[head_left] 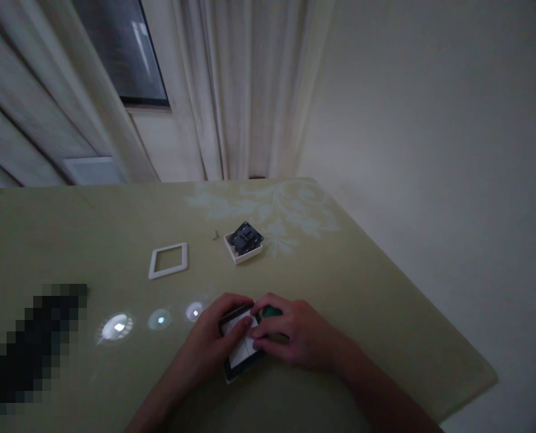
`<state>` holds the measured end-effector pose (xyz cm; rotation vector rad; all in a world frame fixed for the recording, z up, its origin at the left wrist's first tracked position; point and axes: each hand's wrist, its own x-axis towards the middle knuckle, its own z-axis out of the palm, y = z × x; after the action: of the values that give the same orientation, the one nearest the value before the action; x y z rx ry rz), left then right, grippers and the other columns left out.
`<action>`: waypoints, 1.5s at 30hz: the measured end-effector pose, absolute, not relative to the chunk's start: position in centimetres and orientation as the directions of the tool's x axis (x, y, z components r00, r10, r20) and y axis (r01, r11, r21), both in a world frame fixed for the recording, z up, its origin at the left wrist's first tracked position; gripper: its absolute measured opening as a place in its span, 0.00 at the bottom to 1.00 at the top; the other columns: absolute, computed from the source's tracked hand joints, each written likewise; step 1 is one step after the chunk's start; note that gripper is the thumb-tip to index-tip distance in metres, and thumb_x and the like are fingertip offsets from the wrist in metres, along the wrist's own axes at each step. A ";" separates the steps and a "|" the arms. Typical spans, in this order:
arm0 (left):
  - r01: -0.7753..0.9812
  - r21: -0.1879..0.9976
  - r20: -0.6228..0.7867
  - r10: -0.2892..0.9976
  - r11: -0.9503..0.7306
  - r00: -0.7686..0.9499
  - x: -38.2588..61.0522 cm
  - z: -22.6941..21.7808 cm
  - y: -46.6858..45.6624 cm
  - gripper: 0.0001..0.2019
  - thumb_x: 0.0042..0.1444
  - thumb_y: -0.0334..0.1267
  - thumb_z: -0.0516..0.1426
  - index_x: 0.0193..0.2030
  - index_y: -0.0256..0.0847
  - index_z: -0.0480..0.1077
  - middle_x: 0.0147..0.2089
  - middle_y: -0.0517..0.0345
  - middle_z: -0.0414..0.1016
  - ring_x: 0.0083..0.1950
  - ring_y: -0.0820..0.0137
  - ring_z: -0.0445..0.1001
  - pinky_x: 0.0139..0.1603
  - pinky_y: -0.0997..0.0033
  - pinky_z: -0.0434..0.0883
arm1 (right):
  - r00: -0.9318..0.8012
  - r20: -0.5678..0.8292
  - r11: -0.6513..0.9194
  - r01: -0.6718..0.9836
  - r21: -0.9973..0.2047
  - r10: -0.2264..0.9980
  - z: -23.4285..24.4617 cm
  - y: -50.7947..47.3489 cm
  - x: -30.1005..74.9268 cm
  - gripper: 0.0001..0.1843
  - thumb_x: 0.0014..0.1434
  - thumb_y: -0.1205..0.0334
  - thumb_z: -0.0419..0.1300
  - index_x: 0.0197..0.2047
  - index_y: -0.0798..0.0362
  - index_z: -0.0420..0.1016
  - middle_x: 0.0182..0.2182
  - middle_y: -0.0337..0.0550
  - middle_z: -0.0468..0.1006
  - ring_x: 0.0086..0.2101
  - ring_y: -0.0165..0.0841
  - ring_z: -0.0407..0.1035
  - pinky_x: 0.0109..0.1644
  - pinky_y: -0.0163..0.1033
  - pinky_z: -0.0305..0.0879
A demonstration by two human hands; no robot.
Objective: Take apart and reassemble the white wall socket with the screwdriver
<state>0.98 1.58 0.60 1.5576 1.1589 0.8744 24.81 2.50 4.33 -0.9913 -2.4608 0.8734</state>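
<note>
My left hand grips a wall switch panel, with a white face and a dark border, by its left side, the thumb lying across the face. My right hand is closed at the panel's right edge, its fingertips touching or nearly touching the white face. A rounded green object shows between the right hand's fingers; most of it is hidden, so I cannot tell its kind.
Beyond the hands, a white box-like piece carries a black switch back part. Small screws lie beside it. A white square frame rests further left on the green table. A pixelated dark patch covers the left edge.
</note>
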 end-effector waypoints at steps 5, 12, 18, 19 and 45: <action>0.248 0.967 -0.027 0.954 -0.051 0.299 0.7 0.1 1.6 0.14 0.67 0.48 0.63 0.55 0.47 0.80 0.53 0.50 0.86 0.54 0.55 0.83 0.56 0.58 0.78 | -0.630 0.155 0.541 0.485 -0.687 0.761 3.8 2.8 24.8 0.11 0.65 0.51 0.73 0.49 0.44 0.88 0.55 0.45 0.81 0.48 0.38 0.81 0.53 0.39 0.73; 0.248 0.967 -0.018 0.954 -0.059 0.298 0.8 0.0 1.5 0.14 0.68 0.48 0.62 0.54 0.47 0.81 0.53 0.51 0.85 0.54 0.55 0.83 0.56 0.59 0.78 | -0.622 0.113 0.517 0.522 -0.679 0.775 3.9 2.7 24.9 0.10 0.67 0.51 0.72 0.49 0.44 0.89 0.53 0.43 0.82 0.45 0.35 0.81 0.50 0.37 0.72; 0.268 0.960 -0.006 0.952 -0.080 0.305 0.7 -0.1 1.4 0.14 0.69 0.48 0.61 0.56 0.47 0.80 0.54 0.50 0.84 0.56 0.55 0.82 0.59 0.56 0.77 | -0.601 0.115 0.482 0.496 -0.723 0.791 3.6 2.8 24.8 0.13 0.62 0.51 0.77 0.47 0.46 0.89 0.51 0.43 0.81 0.47 0.35 0.81 0.53 0.38 0.73; 0.277 0.957 -0.002 0.953 -0.086 0.302 0.6 -0.1 1.4 0.14 0.69 0.48 0.61 0.56 0.48 0.80 0.55 0.50 0.84 0.56 0.55 0.81 0.60 0.56 0.77 | -0.596 0.120 0.475 0.485 -0.734 0.794 3.5 2.9 24.7 0.14 0.60 0.51 0.78 0.47 0.46 0.89 0.51 0.43 0.81 0.47 0.36 0.81 0.54 0.38 0.73; 0.236 0.970 -0.026 0.949 -0.051 0.314 0.1 0.2 1.4 0.17 0.64 0.48 0.66 0.58 0.51 0.81 0.56 0.52 0.84 0.58 0.54 0.83 0.60 0.56 0.79 | -0.577 0.050 0.409 0.513 -0.755 0.815 3.2 2.8 24.2 0.15 0.59 0.52 0.79 0.49 0.44 0.89 0.52 0.43 0.79 0.49 0.38 0.80 0.55 0.40 0.72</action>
<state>0.12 1.38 0.25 1.5287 1.1285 0.8505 24.25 2.77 3.18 -1.1356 -2.2580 0.9962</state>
